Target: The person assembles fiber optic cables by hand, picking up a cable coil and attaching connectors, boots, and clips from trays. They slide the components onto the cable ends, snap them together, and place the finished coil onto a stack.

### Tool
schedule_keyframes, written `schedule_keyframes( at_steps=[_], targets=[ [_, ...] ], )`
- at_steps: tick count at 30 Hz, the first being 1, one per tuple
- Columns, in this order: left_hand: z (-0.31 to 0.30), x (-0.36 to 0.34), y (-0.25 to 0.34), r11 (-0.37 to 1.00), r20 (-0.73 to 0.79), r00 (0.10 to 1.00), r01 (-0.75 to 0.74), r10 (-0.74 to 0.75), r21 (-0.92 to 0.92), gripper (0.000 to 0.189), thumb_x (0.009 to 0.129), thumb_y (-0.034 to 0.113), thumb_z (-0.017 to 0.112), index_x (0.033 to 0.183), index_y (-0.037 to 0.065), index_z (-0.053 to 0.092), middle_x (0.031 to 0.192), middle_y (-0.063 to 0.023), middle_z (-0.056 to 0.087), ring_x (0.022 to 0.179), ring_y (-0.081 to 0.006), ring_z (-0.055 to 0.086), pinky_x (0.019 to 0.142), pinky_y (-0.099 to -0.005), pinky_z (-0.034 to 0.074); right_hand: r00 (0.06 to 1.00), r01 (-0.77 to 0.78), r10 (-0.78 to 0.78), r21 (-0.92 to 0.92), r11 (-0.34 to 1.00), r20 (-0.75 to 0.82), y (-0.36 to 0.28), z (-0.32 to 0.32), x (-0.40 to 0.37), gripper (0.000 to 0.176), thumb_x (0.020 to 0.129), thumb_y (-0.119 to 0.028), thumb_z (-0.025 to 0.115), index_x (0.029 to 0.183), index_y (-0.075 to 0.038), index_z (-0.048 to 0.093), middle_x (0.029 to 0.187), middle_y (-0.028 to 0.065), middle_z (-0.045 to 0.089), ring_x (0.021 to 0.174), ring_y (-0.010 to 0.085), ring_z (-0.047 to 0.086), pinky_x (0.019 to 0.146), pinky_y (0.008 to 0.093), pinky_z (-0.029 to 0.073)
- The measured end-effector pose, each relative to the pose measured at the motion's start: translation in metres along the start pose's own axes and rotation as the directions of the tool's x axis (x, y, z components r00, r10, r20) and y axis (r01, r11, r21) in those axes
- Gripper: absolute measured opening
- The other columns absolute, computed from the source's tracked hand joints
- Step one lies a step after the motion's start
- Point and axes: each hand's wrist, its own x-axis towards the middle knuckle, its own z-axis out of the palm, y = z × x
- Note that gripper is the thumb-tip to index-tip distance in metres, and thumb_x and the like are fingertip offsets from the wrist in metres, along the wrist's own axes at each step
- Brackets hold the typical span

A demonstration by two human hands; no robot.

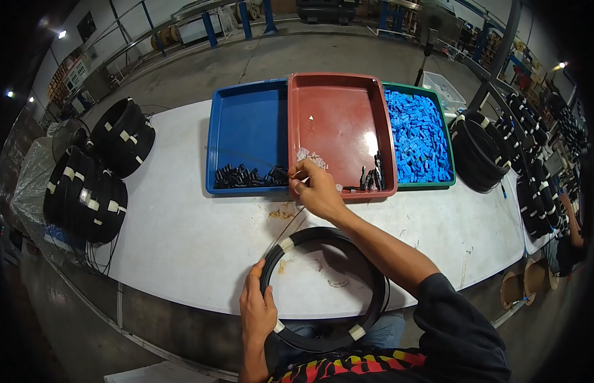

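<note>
My left hand (pixel 257 305) is closed around the left side of a coil of black cable (pixel 375 281), which is bound with pale tape and tilts over the table's near edge. A thin loose length of the cable (pixel 289 223) rises from the coil to my right hand (pixel 315 190). That hand pinches it above the front rims of a blue tray (pixel 249 127) and a red tray (pixel 338 115); the fingertips partly hide the cable end. Small black sleeve-like pieces (pixel 246 177) lie in the blue tray. Clear bits (pixel 313 158) and black pieces (pixel 373 177) lie in the red one.
A green tray (pixel 449 163) full of small blue pieces (pixel 415 137) stands right of the red tray. Taped cable coils (pixel 86 195) are stacked at the left, and more coils (pixel 479 153) stand at the right. Another person's arm (pixel 572 220) shows at far right.
</note>
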Motion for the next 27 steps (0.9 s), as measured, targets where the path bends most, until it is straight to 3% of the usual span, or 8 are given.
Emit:
schedule_keyframes(
  at_steps=[2,6,9,15,17,20,24,27],
  targets=[
    [-0.005,0.008,0.001,0.997,0.120,0.990,-0.076,0.077,-0.014,0.056,0.087,-0.010,0.056,0.143,-0.002,0.047,0.141,-0.0239,0.056,0.132,-0.0414,0.053,0.113,-0.0437,0.040,0.990,0.139,-0.140,-0.130,0.982,0.004,0.006,0.015,0.005,0.018,0.092,-0.001,0.063,0.110,0.000,0.063,0.095,0.0115,0.071,0.078,0.0176,0.065,0.074,0.0334,0.052],
    [-0.005,0.031,-0.001,0.970,0.272,0.931,-0.231,0.244,-0.080,0.053,0.089,-0.008,0.056,0.141,0.000,0.049,0.138,-0.0232,0.058,0.129,-0.0425,0.054,0.110,-0.0438,0.042,0.986,0.168,-0.168,-0.218,0.961,0.017,-0.001,0.037,0.003,0.018,0.088,0.002,0.061,0.106,0.001,0.063,0.096,0.0183,0.071,0.092,0.0322,0.071,0.082,0.0402,0.053],
    [0.010,0.054,-0.010,0.949,0.354,0.880,-0.298,0.316,-0.108,0.051,0.090,-0.007,0.055,0.140,0.000,0.049,0.135,-0.0240,0.058,0.127,-0.0444,0.054,0.108,-0.0446,0.043,0.981,0.192,-0.193,-0.280,0.941,0.024,-0.002,0.041,-0.006,0.017,0.088,0.000,0.063,0.105,0.001,0.063,0.097,0.0195,0.071,0.093,0.0356,0.070,0.083,0.0419,0.054],
    [0.042,0.115,-0.012,0.883,0.469,0.753,-0.435,0.463,-0.173,0.031,0.080,-0.010,0.055,0.107,0.000,0.064,0.114,-0.0179,0.067,0.106,-0.0421,0.062,0.093,-0.0498,0.049,0.981,0.145,-0.180,-0.339,0.930,-0.074,0.008,0.026,-0.009,0.014,0.086,-0.007,0.070,0.097,0.002,0.071,0.090,0.0194,0.074,0.083,0.0338,0.072,0.077,0.0420,0.055],
    [0.055,0.135,-0.011,0.830,0.552,0.628,-0.489,0.549,-0.269,0.024,0.074,-0.011,0.054,0.091,0.000,0.066,0.102,-0.0167,0.067,0.100,-0.0398,0.064,0.089,-0.0474,0.050,0.989,0.070,-0.108,-0.319,0.945,-0.103,0.007,0.015,-0.008,0.013,0.086,-0.010,0.068,0.096,-0.001,0.071,0.090,0.0185,0.074,0.086,0.0372,0.071,0.076,0.0455,0.054],
    [0.066,0.153,0.015,0.888,0.749,0.506,-0.389,0.428,-0.244,0.016,0.069,-0.009,0.056,0.077,0.002,0.065,0.095,-0.0162,0.066,0.098,-0.0368,0.064,0.086,-0.0438,0.051,0.987,0.035,-0.084,-0.328,0.944,-0.136,0.006,0.001,-0.003,0.015,0.087,-0.012,0.070,0.095,0.000,0.073,0.091,0.0188,0.074,0.086,0.0367,0.073,0.078,0.0450,0.055],
    [0.103,0.160,0.014,0.737,0.680,0.412,-0.611,0.607,-0.287,0.020,0.066,-0.010,0.058,0.073,0.006,0.068,0.080,-0.0122,0.068,0.089,-0.0329,0.067,0.080,-0.0435,0.052,0.984,0.034,-0.095,-0.364,0.931,-0.152,0.008,-0.012,-0.003,0.015,0.086,-0.013,0.071,0.094,-0.001,0.073,0.090,0.0188,0.074,0.085,0.0363,0.073,0.078,0.0446,0.055],
    [0.114,0.158,0.029,0.815,0.794,0.382,-0.532,0.473,-0.230,0.018,0.067,-0.008,0.060,0.074,0.006,0.069,0.083,-0.0129,0.069,0.092,-0.0338,0.067,0.083,-0.0442,0.052,0.987,0.092,-0.140,-0.433,0.897,-0.081,0.023,-0.028,-0.011,0.015,0.086,-0.014,0.071,0.094,-0.002,0.074,0.091,0.0183,0.074,0.085,0.0361,0.073,0.078,0.0442,0.055]
  ],
)
